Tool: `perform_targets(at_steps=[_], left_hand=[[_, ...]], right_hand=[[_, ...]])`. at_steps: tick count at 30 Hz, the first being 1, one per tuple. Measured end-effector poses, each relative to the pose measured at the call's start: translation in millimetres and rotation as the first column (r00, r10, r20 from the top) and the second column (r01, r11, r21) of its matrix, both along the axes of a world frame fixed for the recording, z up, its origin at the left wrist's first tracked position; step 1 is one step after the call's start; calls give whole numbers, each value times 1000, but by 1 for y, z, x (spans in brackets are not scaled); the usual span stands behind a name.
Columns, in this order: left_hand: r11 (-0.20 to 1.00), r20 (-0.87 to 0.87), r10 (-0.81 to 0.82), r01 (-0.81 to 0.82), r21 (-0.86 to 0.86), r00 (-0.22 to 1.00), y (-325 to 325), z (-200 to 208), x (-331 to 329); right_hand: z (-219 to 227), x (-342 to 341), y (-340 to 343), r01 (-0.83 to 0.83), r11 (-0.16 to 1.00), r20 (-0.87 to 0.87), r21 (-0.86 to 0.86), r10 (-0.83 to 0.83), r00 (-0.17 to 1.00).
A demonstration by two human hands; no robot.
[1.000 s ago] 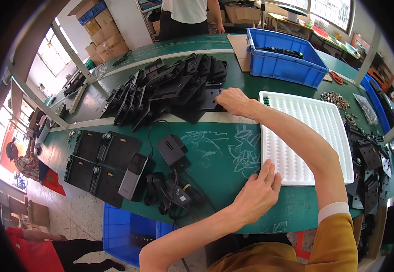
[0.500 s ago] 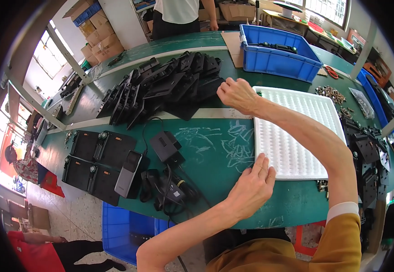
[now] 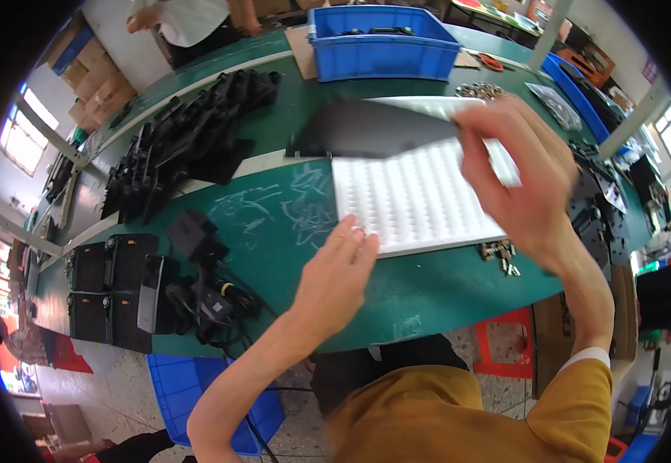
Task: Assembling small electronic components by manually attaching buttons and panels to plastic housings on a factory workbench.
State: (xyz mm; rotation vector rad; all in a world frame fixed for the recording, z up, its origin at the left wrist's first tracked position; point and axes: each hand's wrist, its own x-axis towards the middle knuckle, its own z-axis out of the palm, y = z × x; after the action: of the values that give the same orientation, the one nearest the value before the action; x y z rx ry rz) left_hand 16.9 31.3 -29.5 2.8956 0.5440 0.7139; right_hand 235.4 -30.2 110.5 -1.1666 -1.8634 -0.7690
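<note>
A flat black panel [image 3: 381,130], smeared by motion, hangs over the far part of a white foam tray [image 3: 416,212]. My right hand [image 3: 522,174] is closed on the panel's right end, thumb and fingers pinching it. The tray's surface carries rows of small bumps. My left hand [image 3: 337,272] lies at the tray's near left corner, fingers stretched out and touching its edge. To the left, many similar black panels [image 3: 173,135] lean together in a heap on the green table [image 3: 397,297].
A blue crate [image 3: 385,58] with black parts stands at the back. Small metal fittings [image 3: 499,253] lie by the tray. At the left are black plates [image 3: 88,266], a power bank [image 3: 158,293] and cabled adapters [image 3: 194,235]. Another person [image 3: 192,23] stands across the table.
My right hand has come from the heap's edge back over the tray, now carrying a black panel. My left hand stays at the tray's corner. The whole view has shifted.
</note>
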Motion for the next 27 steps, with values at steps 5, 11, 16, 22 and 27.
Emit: perform_targets(at_steps=[5, 11, 16, 22, 27], left_hand=[[986, 69, -43, 54, -160, 997, 5, 3, -11], [976, 27, -23, 28, -216, 999, 3, 12, -6], [981, 6, -7, 7, -196, 1000, 0, 13, -4], [993, 1, 45, -44, -112, 999, -8, 18, -3], [997, -43, 43, -46, -66, 998, -10, 14, -6]], right_hand=[[-33, 0, -110, -36, 990, 87, -137, 48, 995], [-85, -6, -162, 16, 986, 156, -168, 10, 988], [-107, -19, -167, -84, 979, 91, -184, 103, 991], [-139, -32, -155, -168, 948, 1, -270, 174, 985], [-161, -28, -144, -257, 888, -1, -381, 277, 961]])
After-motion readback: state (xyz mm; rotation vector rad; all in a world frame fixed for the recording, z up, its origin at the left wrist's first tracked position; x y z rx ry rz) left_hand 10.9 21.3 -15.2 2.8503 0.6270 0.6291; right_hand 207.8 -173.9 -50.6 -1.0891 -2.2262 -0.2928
